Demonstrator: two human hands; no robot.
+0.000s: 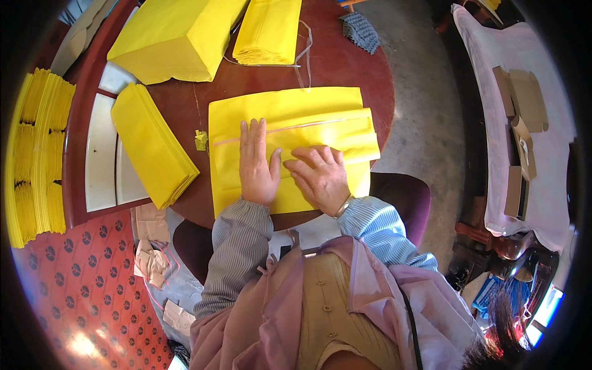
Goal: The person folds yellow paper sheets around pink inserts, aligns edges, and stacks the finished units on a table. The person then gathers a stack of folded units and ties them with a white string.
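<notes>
In front of me a large yellow sheet (pixel 290 102), paper or cloth, lies flat on the round dark-red table (pixel 351 68). One layer of it is folded over, with a thin pinkish line (pixel 314 124) running slantwise across and its right end sticking out past the sheet below. My left hand (pixel 259 176) rests flat on the folded layer, fingers straight and thumb apart. Beside it, my right hand (pixel 324 179) presses on the same layer, its fingers spread and slightly bent. Neither hand grips anything that I can see.
Folded yellow stacks lie left (pixel 151 145) and behind (pixel 268 31), near a bulky yellow block (pixel 176 43). A small yellow scrap (pixel 201 140) and a grey textured cloth (pixel 361 32) are on the table. More yellow bundles (pixel 40 154) stand far left; cardboard pieces (pixel 524 98) lie at right.
</notes>
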